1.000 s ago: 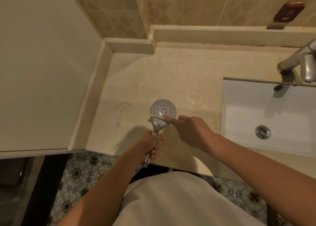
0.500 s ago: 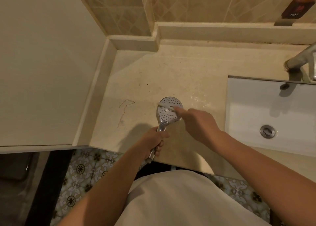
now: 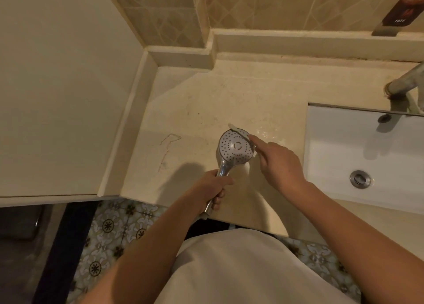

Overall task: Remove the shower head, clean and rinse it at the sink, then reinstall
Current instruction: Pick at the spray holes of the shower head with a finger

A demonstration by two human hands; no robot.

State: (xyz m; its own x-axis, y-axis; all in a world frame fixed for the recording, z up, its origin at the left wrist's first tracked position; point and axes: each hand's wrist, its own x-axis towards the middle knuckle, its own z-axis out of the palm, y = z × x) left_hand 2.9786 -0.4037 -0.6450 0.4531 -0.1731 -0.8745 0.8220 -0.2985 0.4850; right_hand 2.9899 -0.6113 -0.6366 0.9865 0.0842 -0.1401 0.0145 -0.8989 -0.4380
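Observation:
A chrome shower head (image 3: pixel 235 148) with a round perforated face points up over the beige counter (image 3: pixel 229 101). My left hand (image 3: pixel 212 188) grips its handle near the counter's front edge. My right hand (image 3: pixel 278 163) holds a thin white brush (image 3: pixel 236 130), its tip lying across the far rim of the face. The brush's handle is mostly hidden under my fingers. The white sink basin (image 3: pixel 344 147) lies to the right, with its drain (image 3: pixel 360 179) and the faucet (image 3: pixel 403 83) at the far right.
A raised ledge (image 3: pixel 275 41) and tiled wall run along the back. A tall cream panel (image 3: pixel 57 85) closes off the left. A brown "HOT" label (image 3: pixel 400 12) sits top right. Patterned floor tiles (image 3: pixel 110 230) show below the counter edge.
The brush tip moved from the near edge of the face across its middle to the far rim. My left hand kept holding the handle.

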